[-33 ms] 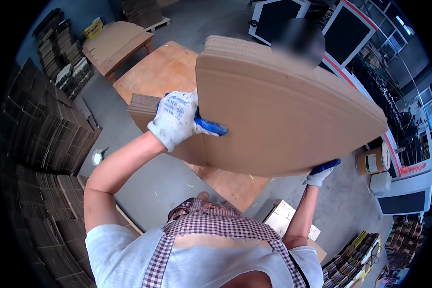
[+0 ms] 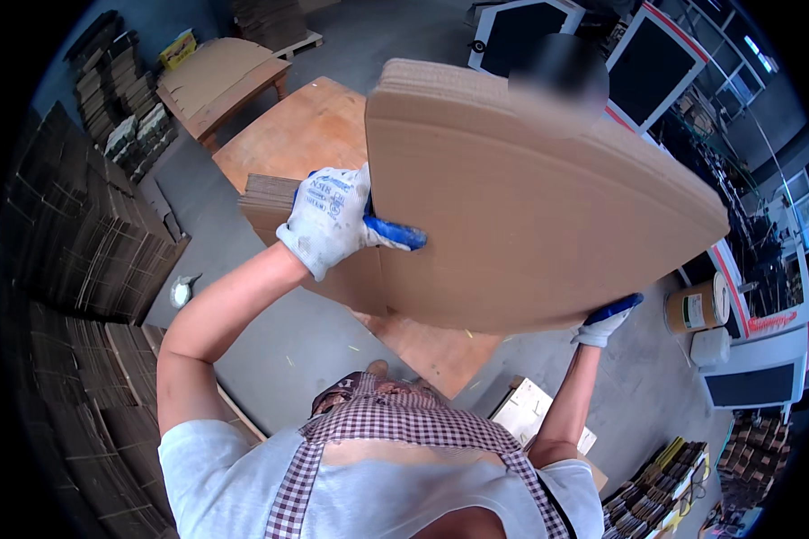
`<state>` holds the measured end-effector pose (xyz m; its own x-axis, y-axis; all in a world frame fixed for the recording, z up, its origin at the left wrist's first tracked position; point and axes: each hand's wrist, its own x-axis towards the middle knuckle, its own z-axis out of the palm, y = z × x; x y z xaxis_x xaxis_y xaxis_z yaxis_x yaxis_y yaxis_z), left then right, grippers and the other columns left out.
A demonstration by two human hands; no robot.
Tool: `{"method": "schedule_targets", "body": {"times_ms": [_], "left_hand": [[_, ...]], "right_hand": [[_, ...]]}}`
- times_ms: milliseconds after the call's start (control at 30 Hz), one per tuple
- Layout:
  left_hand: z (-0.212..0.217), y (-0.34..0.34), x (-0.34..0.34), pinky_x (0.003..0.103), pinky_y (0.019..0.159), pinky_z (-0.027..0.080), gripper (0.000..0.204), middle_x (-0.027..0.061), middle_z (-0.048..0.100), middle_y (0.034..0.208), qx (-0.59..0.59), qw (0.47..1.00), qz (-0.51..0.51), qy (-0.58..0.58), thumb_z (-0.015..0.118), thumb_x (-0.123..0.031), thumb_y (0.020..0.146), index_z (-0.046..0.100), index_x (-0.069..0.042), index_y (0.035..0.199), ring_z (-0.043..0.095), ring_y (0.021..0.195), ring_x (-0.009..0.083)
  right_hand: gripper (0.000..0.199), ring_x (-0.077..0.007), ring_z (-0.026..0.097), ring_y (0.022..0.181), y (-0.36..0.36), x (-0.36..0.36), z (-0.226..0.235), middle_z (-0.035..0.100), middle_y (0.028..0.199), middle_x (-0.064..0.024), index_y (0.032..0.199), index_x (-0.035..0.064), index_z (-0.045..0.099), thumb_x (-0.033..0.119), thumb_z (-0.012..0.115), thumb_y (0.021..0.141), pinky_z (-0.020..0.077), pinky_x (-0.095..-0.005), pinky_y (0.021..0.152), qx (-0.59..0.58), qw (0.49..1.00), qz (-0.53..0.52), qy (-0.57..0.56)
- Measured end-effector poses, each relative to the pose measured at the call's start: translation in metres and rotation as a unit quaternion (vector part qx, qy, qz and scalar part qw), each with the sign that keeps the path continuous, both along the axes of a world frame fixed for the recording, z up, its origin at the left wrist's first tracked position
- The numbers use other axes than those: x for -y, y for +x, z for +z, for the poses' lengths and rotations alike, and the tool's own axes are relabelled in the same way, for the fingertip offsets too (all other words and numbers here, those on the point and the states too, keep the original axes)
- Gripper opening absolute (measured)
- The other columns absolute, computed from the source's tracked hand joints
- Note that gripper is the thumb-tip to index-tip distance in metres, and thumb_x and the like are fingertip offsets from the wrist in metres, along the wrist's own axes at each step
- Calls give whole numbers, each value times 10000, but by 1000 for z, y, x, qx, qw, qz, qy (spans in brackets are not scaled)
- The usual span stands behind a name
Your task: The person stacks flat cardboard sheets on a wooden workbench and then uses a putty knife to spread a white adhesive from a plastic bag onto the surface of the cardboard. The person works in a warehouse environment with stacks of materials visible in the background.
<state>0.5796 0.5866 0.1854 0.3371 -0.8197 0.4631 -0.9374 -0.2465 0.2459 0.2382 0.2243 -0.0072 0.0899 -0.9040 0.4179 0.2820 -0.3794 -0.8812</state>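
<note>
A thick stack of brown cardboard sheets (image 2: 530, 216) stands tilted up in front of me, above the wooden table. My left hand (image 2: 333, 216), in a white glove with blue coating, grips its left edge. The blue thumb presses on the near face, and the other fingers are hidden behind. Under the lower right edge, my gloved right hand (image 2: 608, 322) holds the stack, its fingers partly out of sight. More stacked cardboard (image 2: 268, 190) lies on the table beside my left hand, partly covered by that hand and the raised stack.
The wooden tabletop (image 2: 288, 126) extends behind and below the stack. Tall piles of cardboard (image 2: 99, 225) line the left side. A machine with dark panels (image 2: 656, 72), a round drum (image 2: 697, 305) and a white container (image 2: 711, 347) stand at right. A pale box (image 2: 523, 413) sits near my right arm.
The cardboard stack has shifted very slightly, its top edge a little higher, and my right hand a little to the right. Both hands keep their hold.
</note>
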Motion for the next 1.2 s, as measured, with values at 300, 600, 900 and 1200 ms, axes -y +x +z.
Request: {"method": "schedule_targets", "body": {"times_ms": [300,600,900,1200], "left_hand": [[-89,-78,13,353,829,605,463,107,730,1095,-697,585,19,-415,763,-339,908,645,-36,1239,726,925,243],[-288,-271,42,389,999,522,601,110,634,1331,-885,285,223,-293,517,-521,1027,540,-54,1404,637,1160,245],[-393,-281,34,479,1009,534,845,163,632,1338,-880,217,340,-252,389,-755,961,520,-67,1434,647,1175,329],[-358,-273,15,479,1194,346,807,171,482,1523,-945,191,262,-38,365,-693,1007,448,-58,1497,447,1413,310]], "right_hand": [[555,-241,692,1063,140,125,360,701,1204,-151,1282,52,650,503,417,1058,544,-352,926,-396,859,52,-321],[750,-337,650,1099,419,-120,184,694,1226,-129,1296,127,653,750,496,908,476,-408,991,-610,502,245,-562],[684,-360,549,1299,163,-37,-3,599,1398,-185,1401,40,567,506,686,914,402,-438,1120,-436,865,159,-193],[974,-285,557,1272,-116,-50,-248,546,1431,-173,1541,7,337,534,775,849,509,-428,978,-316,852,-88,408]]}}
